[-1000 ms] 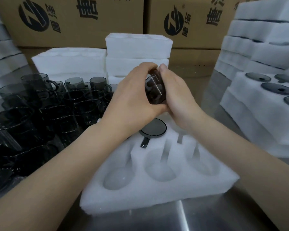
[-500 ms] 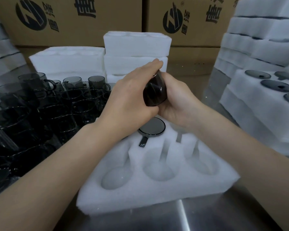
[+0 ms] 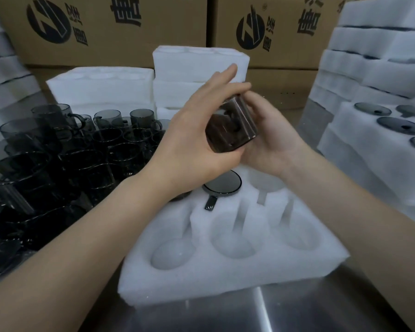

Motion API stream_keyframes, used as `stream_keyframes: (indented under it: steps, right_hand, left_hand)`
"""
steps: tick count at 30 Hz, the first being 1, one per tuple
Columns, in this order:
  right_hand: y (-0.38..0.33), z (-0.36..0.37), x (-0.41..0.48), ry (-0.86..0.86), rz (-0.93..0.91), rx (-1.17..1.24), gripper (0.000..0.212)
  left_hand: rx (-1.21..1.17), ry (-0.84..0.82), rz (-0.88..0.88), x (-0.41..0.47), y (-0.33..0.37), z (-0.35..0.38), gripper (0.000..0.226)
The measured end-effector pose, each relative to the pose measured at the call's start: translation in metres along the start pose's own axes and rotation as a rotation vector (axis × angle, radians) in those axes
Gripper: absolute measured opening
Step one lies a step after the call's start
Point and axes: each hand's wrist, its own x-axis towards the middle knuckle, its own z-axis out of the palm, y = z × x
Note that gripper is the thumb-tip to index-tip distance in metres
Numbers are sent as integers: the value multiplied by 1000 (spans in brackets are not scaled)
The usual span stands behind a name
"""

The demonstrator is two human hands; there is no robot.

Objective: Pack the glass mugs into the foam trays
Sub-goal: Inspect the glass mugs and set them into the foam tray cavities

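Observation:
A smoky glass mug [image 3: 230, 127] is held in the air above the far side of the white foam tray [image 3: 225, 267]. My left hand [image 3: 194, 144] cups it from the left, thumb under its base and fingers stretched over its top. My right hand [image 3: 271, 137] holds it from the right and behind. One mug [image 3: 222, 185] sits upside down in a back pocket of the tray, its handle in the slot. The three front pockets are empty. Several loose dark mugs [image 3: 58, 159] crowd the table on the left.
Stacks of white foam trays [image 3: 199, 65] stand behind the hands, with more stacks at the right [image 3: 379, 68]. A tray holding upturned mugs [image 3: 398, 123] is at the right edge. Cardboard boxes [image 3: 120, 29] line the back. The steel tabletop [image 3: 249, 312] shows in front.
The mug has been turned between both hands and tilted. My left hand's fingers have straightened out over its top, and my right hand has opened more around its far side.

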Motion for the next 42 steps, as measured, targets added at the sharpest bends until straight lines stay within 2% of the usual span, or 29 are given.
stream_keyframes:
  steps: [2, 5, 6, 7, 10, 12, 14, 15, 17, 19, 20, 23, 28, 30, 34, 42]
  right_hand:
    - [-8, -5, -4, -40, 2, -69, 50]
    - [-25, -13, -11, -131, 41, -210, 92]
    - [-31, -16, -14, -134, 52, -260, 96]
    - [-36, -19, -16, -131, 55, -326, 90]
    - [-51, -19, -24, -78, 82, -518, 50]
    - [-62, -18, -30, -22, 153, -678, 42]
    - [-70, -14, -34, 24, 250, -882, 40]
    - [-74, -10, -37, 56, 281, -981, 47]
    - [-77, 0, -43, 166, 288, -1147, 62]
    - [-76, 13, -44, 250, 294, -1265, 61]
    - [-74, 19, -44, 277, 314, -1311, 54]
    - [-62, 35, -42, 314, 390, -1573, 37]
    - [-34, 41, -31, 387, 476, -1981, 57]
    - [-27, 37, -27, 465, 448, -2002, 66]
    - [-22, 34, -23, 511, 395, -2004, 64]
    - [-15, 31, -21, 486, 508, -2090, 68]
  left_hand:
    - [-2, -24, -40, 0, 0, 1, 72]
    - [-153, -16, -162, 3, 0, -2, 78]
    - [-223, -22, -212, 4, -1, -4, 79]
    - [-259, -40, -251, 6, -2, -7, 80]
    - [-225, -123, -345, 9, -6, -8, 90]
    - [-150, -197, -405, 12, -6, -9, 90]
    - [-32, -382, -416, 14, -3, -17, 77]
    - [56, -512, -424, 15, -1, -21, 76]
    - [288, -786, -489, 13, 1, -23, 101]
    - [520, -955, -519, 8, 4, -17, 111]
    - [573, -967, -510, 7, 5, -12, 106]
    - [525, -871, -508, 7, 4, -8, 85]
    - [474, -746, -501, 7, -6, -9, 72]
    - [457, -728, -496, 7, -9, -8, 69]
    - [447, -719, -507, 6, -14, -7, 52]
    - [507, -765, -500, 6, -16, -5, 71]
